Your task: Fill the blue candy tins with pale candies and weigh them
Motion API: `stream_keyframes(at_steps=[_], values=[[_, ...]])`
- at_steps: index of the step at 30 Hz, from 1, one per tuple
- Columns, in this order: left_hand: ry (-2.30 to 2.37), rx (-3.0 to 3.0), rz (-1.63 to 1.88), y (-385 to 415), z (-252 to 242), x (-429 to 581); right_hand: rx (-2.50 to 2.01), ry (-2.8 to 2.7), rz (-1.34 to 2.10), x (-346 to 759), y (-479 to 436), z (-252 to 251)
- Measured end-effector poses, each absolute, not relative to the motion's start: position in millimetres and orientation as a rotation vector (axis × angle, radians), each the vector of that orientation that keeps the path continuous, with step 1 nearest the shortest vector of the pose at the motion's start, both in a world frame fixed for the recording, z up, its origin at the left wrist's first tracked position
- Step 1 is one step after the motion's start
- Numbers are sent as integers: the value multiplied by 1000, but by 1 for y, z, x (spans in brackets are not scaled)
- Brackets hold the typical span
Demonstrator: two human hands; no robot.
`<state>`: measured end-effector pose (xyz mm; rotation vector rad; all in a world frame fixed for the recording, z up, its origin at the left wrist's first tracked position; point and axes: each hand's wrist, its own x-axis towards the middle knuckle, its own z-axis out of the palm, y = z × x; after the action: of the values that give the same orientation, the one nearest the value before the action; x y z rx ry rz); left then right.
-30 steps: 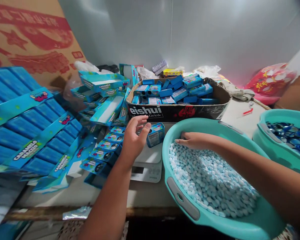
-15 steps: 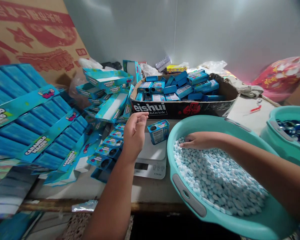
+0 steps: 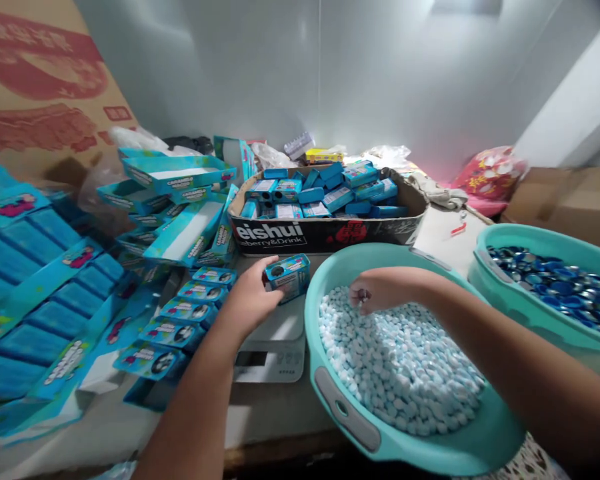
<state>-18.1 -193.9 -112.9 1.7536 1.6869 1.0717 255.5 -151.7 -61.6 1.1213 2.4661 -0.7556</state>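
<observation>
My left hand (image 3: 253,297) grips a small blue candy box (image 3: 289,277) by its left end, thumb in front. The box is at the back of a white kitchen scale (image 3: 275,360); I cannot tell whether it touches it. My right hand (image 3: 373,291) is just above the pale blue and white candies (image 3: 405,373) in a turquoise basin (image 3: 330,393). Its fingers are curled around something small, dark and shiny that I cannot make out. A row of similar candy boxes (image 3: 183,310) lies left of the scale.
Behind the scale, a black cardboard carton (image 3: 325,233) holds many blue boxes. Display trays (image 3: 175,170) are piled at the left, beside packed trays (image 3: 45,267). A second turquoise basin (image 3: 500,287) with shiny blue pieces stands right. A red bag (image 3: 490,173) lies at the back.
My left hand, earlier apart from the candy box, now has hold of it. My right hand has risen out of the candies with its fingers curled. The view has turned to the right.
</observation>
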Motion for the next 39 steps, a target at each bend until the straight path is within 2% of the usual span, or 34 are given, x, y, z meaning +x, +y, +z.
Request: stream_keyframes(at_steps=[2, 5, 9, 13, 20, 23, 29, 32, 36, 39], values=[[1684, 1850, 1224, -194, -112, -12, 1118, 2451, -743, 255, -153, -63], [1582, 2368, 1452, -203, -104, -3, 1103, 2403, -708, 251, -153, -67], [1358, 3019, 1344, -218, -96, 2, 1148, 2359, -669, 246, -156, -69], [1351, 3171, 1338, -222, -99, -3, 1185, 2348, -682, 244, -161, -63], [1301, 3125, 1108, -214, -103, -2, 1166, 2351, -674, 240, -164, -58], [1344, 3067, 1160, -210, -102, -2, 1159, 2357, -664, 240, -163, -61], [1509, 2384, 1169, -210, -91, -11, 1149, 2360, -653, 239, -163, -62], [1661, 1993, 1038, -212, -86, -24, 1148, 2367, -663, 239, -163, -63], [1730, 1868, 772, -217, -81, -41, 1176, 2370, -674, 238, -163, -67], [1795, 1883, 792, -221, -76, -44, 1185, 2370, -672, 238, -162, -71]])
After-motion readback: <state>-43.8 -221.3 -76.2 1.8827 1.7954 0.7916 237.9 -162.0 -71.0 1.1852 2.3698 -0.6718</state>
